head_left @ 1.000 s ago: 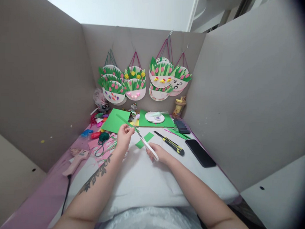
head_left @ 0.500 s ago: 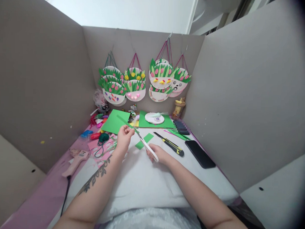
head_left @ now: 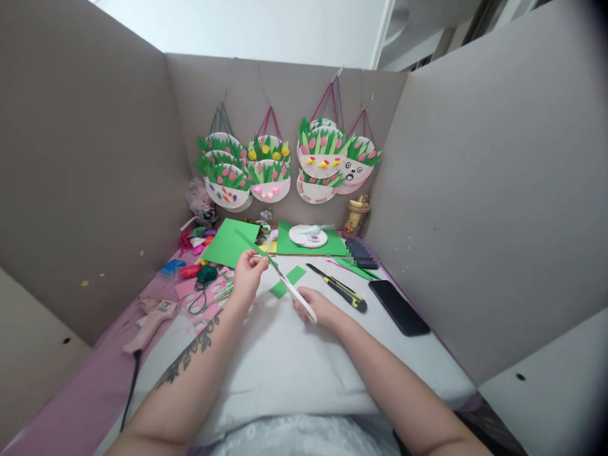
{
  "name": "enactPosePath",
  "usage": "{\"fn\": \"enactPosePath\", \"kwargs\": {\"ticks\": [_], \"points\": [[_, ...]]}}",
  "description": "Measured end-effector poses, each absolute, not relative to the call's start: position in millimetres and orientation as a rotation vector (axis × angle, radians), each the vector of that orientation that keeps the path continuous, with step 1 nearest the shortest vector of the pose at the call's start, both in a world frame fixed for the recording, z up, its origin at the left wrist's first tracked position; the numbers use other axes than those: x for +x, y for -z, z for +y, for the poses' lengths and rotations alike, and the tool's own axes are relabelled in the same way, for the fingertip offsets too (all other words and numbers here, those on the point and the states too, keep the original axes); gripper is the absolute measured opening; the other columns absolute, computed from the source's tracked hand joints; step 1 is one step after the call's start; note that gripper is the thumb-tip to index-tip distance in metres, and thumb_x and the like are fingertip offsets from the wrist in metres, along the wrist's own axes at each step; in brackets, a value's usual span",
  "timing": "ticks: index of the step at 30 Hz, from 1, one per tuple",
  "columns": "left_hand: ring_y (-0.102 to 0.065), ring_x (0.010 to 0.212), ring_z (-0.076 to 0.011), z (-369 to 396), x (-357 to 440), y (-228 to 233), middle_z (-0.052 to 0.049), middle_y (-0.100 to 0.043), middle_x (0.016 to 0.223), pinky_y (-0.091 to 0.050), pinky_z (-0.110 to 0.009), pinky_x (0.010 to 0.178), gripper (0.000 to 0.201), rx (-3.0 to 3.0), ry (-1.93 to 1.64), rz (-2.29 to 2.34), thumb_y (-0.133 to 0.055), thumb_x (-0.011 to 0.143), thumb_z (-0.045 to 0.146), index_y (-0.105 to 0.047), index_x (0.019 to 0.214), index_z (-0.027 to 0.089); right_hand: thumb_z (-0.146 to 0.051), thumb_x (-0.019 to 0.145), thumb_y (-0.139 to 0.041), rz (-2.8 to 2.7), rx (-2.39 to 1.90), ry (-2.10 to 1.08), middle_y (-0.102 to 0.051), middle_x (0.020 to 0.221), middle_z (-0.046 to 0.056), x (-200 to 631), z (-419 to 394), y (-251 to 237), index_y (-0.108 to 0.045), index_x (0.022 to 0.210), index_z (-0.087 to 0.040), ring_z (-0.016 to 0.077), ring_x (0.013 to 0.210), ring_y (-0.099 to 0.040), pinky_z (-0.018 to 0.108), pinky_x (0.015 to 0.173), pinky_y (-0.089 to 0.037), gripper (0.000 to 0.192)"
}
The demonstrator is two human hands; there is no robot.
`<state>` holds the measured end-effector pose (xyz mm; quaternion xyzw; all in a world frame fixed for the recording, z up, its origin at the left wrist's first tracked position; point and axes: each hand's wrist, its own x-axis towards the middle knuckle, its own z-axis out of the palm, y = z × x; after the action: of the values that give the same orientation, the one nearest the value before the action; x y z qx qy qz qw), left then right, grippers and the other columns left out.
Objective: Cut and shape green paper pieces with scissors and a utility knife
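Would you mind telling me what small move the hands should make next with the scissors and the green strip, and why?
Probably close the scissors a little further along the green strip. The left hand pinches the strip and holds it off the table, the right hand grips the white handles, and the blades meet the strip beside the left fingers, so the cut looks under way.

Place: we take it for a home craft corner.
Signs: our paper-plate flower baskets [head_left: 269, 168] hung on cardboard walls [head_left: 81, 160]; green paper sheets [head_left: 230, 241], glue gun [head_left: 150, 324].
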<state>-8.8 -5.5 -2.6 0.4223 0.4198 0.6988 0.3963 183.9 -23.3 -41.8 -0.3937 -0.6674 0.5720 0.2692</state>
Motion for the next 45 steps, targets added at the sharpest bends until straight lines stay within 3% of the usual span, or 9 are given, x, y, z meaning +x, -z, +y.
{"fn": "enactPosePath", "kwargs": {"ticks": [11, 18, 30, 45], "points": [[-0.054, 0.060, -0.0099, -6.7, -9.6, 2.1, 0.006, -0.056, 0.061, -0.044, -0.025, 0.067, 0.044, 1.074, -1.730, 1.117, -0.074, 0.059, 0.031, -0.050, 0.094, 0.017, -0.025, 0.062, -0.056, -1.831, -1.070, -1.481, -0.050, 0.055, -0.006, 186.4, -26.0, 36.6, -0.048, 0.069, -0.019, 0.0072, 0.043, -0.046, 0.019, 0.040, -0.036, 0.012], [-0.059, 0.071, -0.0153, -11.3, -11.0, -0.7, -0.002, -0.060, 0.071, -0.047, -0.027, 0.065, 0.030, 1.171, -1.582, 1.227, -0.068, 0.063, 0.042, -0.058, 0.073, 0.016, -0.021, 0.060, -0.054, -1.798, -1.072, -1.497, -0.051, 0.056, -0.006, 187.3, -23.4, 40.1, -0.048, 0.068, -0.019, 0.0069, 0.043, -0.047, 0.018, 0.039, -0.036, 0.010], [-0.046, 0.055, -0.0099, -13.3, -12.2, -4.4, 0.001, -0.056, 0.060, -0.035, -0.022, 0.053, 0.021, 1.313, -1.527, 1.254, -0.061, 0.067, 0.037, -0.056, 0.063, 0.017, -0.021, 0.060, -0.054, -1.824, -1.074, -1.497, -0.054, 0.059, -0.005, 187.8, -27.3, 33.3, -0.048, 0.068, -0.019, 0.0077, 0.045, -0.048, 0.020, 0.042, -0.038, 0.010], [-0.047, 0.054, -0.0116, -19.7, -7.4, -10.7, -0.001, -0.058, 0.060, -0.034, -0.024, 0.053, 0.022, 1.328, -1.505, 1.242, -0.065, 0.064, 0.038, -0.058, 0.060, 0.017, -0.019, 0.062, -0.053, -1.851, -1.085, -1.466, -0.053, 0.055, -0.005, 189.5, -26.0, 34.4, -0.048, 0.069, -0.019, 0.0087, 0.045, -0.048, 0.020, 0.043, -0.037, 0.008]]}}
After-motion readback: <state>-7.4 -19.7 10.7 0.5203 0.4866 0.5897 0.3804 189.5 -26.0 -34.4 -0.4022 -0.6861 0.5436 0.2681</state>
